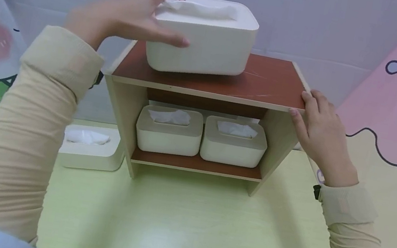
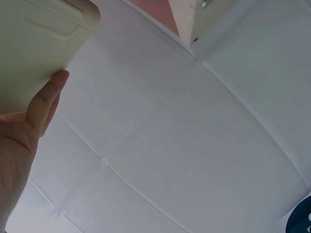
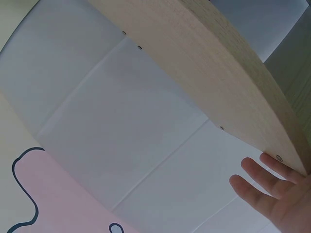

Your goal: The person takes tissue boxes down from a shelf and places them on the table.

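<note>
My left hand (image 1: 142, 14) grips a white tissue box (image 1: 203, 49) at its left end, thumb across the front wall and fingers over the top by the tissue. The box is slightly tilted, its left end low, over the reddish-brown top board of a small wooden shelf (image 1: 270, 79). In the left wrist view, the box's underside (image 2: 34, 58) shows above the fingers. My right hand (image 1: 322, 130) rests at the shelf's front right top corner, thumb near the front edge. In the right wrist view its fingers (image 3: 262, 177) lie fairly straight against the side panel (image 3: 194, 73).
Two more tissue boxes, a left one (image 1: 168, 138) and a right one (image 1: 233, 150), stand side by side on the lower board. Another tissue box (image 1: 91, 156) sits left of the shelf on the pale green tabletop (image 1: 168, 225). Cartoon panels (image 1: 394, 96) flank both sides.
</note>
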`<state>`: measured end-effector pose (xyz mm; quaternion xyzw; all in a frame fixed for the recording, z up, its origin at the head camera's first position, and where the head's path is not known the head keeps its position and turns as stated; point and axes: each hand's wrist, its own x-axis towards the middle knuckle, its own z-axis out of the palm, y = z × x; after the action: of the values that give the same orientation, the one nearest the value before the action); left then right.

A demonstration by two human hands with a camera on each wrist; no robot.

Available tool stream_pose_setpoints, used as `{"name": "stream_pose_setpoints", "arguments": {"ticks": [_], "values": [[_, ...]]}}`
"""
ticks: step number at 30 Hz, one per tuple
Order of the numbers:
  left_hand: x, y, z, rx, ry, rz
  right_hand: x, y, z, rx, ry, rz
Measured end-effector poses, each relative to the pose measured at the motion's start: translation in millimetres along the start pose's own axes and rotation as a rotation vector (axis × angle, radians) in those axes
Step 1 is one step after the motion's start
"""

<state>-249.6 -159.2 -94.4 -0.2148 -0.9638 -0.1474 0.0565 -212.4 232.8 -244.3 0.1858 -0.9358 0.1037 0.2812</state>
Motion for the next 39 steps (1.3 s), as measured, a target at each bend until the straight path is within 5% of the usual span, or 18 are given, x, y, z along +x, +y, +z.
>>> {"name": "stream_pose_setpoints", "arguments": {"ticks": [10,39], "values": [[-18.2,-24.2,-8.6,0.021,0.069,-0.029,1,-1,0,-0.004,-0.019,0.012],[-73.2,-101.8,-28.8,-0.04,0.114,-0.228,2,-1,2,0.01,0.002,0.002]]}}
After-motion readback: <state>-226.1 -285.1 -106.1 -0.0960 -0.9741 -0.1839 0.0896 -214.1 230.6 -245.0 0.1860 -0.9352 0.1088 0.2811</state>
